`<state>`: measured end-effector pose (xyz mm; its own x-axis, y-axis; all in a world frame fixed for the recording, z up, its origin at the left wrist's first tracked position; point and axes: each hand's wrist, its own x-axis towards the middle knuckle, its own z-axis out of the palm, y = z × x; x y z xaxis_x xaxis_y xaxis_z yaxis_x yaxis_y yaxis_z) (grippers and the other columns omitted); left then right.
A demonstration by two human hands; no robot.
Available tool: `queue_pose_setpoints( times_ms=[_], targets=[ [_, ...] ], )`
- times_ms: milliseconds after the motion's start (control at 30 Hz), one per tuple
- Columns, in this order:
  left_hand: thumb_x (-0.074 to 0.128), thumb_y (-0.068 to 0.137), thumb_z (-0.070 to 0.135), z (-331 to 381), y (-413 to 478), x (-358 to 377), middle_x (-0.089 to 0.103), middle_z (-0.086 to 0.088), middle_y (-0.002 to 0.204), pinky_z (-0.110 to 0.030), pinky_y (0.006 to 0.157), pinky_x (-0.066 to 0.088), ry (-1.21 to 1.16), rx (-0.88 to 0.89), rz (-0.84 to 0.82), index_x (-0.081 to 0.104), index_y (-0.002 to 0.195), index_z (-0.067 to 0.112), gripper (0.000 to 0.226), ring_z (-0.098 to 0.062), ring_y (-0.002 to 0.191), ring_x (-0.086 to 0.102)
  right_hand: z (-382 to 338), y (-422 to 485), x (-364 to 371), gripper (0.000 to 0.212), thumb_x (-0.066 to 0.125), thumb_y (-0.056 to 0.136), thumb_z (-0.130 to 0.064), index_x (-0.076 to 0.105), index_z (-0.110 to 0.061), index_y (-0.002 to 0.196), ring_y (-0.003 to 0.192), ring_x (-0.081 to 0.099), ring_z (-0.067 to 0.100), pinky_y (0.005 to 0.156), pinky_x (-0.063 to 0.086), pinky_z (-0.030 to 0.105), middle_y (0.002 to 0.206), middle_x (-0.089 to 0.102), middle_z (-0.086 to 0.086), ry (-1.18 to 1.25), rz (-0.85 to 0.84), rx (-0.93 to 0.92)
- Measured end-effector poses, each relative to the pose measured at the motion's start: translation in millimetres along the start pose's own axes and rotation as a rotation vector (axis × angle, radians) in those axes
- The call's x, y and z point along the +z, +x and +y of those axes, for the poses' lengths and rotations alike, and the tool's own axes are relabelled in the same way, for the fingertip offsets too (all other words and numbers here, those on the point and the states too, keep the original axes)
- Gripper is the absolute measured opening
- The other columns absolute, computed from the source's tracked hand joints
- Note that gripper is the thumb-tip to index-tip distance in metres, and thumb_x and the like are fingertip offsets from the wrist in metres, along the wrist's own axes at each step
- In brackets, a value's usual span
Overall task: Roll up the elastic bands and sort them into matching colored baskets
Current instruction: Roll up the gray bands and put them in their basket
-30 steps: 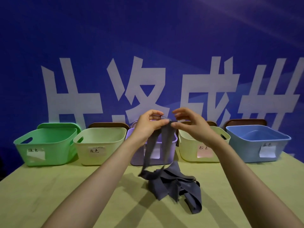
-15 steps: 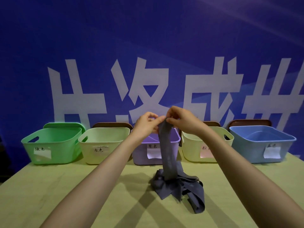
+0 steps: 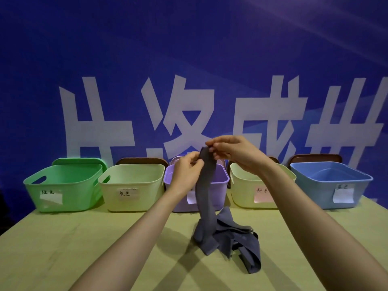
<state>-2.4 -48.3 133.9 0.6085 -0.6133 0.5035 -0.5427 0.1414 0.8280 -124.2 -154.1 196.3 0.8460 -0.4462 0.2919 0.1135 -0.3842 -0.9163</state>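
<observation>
Up above the purple basket, both hands — left, right — pinch the grey band's top end.

A table carries five baskets and a grey band.

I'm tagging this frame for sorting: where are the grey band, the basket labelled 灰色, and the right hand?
Grey band [image 3: 206, 185]: head view, on the hanging strip.
灰色 basket [image 3: 151, 198]: head view, on its front wall.
Right hand [image 3: 237, 156]: head view, on the middle of the hand.
</observation>
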Motion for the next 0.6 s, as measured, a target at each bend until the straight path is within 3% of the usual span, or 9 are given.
queue_pose_setpoints(
  times_ms=[100, 167, 233, 333, 433, 600],
  targets=[
    [0.049, 0.098, 0.012, 2.8, -0.1, -1.9, 0.069, -0.005, 0.106, -0.020, 0.080, 0.053, -0.002, -0.007, -0.040, 0.063, 0.115, 0.012, 0.022, -0.015, 0.100, 0.064, 1.7, -1.2, 2.8, 0.026, 0.062, 0.090, -0.009, 0.062, -0.019, 0.114, 0.090, 0.059, 0.014, 0.076, 0.051, 0.020, 0.097, 0.058, -0.001, -0.367, 0.074, -0.082],
    [0.050, 0.098, 0.013, 4.1, -0.7, -4.8, 0.069, -0.005, 0.108, -0.026, 0.086, 0.054, -0.018, -0.004, -0.057, 0.062, 0.117, 0.012, 0.023, -0.016, 0.103, 0.064, 3.2, -0.5, 5.9, 0.020, 0.065, 0.089, -0.014, 0.064, -0.018, 0.109, 0.096, 0.055, 0.014, 0.083, 0.048, 0.025, 0.100, 0.055, -0.003, -0.477, 0.164, -0.096],
    [0.051, 0.097, 0.013, 3.8, -2.8, -7.9, 0.069, -0.003, 0.107, -0.026, 0.087, 0.054, -0.033, 0.013, -0.048, 0.063, 0.117, 0.013, 0.023, -0.015, 0.102, 0.064, 4.6, -2.0, 7.8, 0.008, 0.063, 0.090, -0.014, 0.066, -0.014, 0.098, 0.097, 0.058, 0.016, 0.082, 0.049, 0.025, 0.097, 0.060, -0.001, -0.416, 0.181, -0.089],
    [0.057, 0.095, 0.016, 0.1, -6.8, -9.3, 0.068, -0.001, 0.108, -0.022, 0.083, 0.054, -0.107, -0.003, -0.079, 0.059, 0.117, 0.019, 0.022, -0.013, 0.102, 0.063, 8.1, -4.0, 12.8, 0.009, 0.060, 0.092, -0.010, 0.065, -0.009, 0.099, 0.094, 0.065, 0.020, 0.081, 0.055, 0.026, 0.096, 0.067, 0.006, -0.282, 0.176, -0.104],
    [0.062, 0.091, 0.013, -18.5, -16.1, -3.2, 0.066, 0.000, 0.108, -0.023, 0.082, 0.053, -0.152, -0.084, -0.197, 0.056, 0.111, 0.022, 0.023, -0.015, 0.101, 0.063, 7.2, -3.0, 17.4, 0.011, 0.060, 0.092, -0.008, 0.065, -0.009, 0.101, 0.096, 0.066, 0.020, 0.082, 0.056, 0.026, 0.097, 0.067, 0.005, -0.231, 0.225, -0.153],
    [0.053, 0.094, 0.002, -73.2, -54.2, 9.3, 0.064, -0.009, 0.115, -0.028, 0.086, 0.053, -0.220, -0.255, -0.350, 0.059, 0.110, 0.013, 0.020, -0.018, 0.097, 0.063, 1.1, -8.9, 15.2, 0.010, 0.060, 0.091, -0.008, 0.065, -0.013, 0.098, 0.094, 0.066, 0.017, 0.078, 0.056, 0.024, 0.097, 0.068, 0.006, -0.171, 0.283, -0.193]
  ],
)
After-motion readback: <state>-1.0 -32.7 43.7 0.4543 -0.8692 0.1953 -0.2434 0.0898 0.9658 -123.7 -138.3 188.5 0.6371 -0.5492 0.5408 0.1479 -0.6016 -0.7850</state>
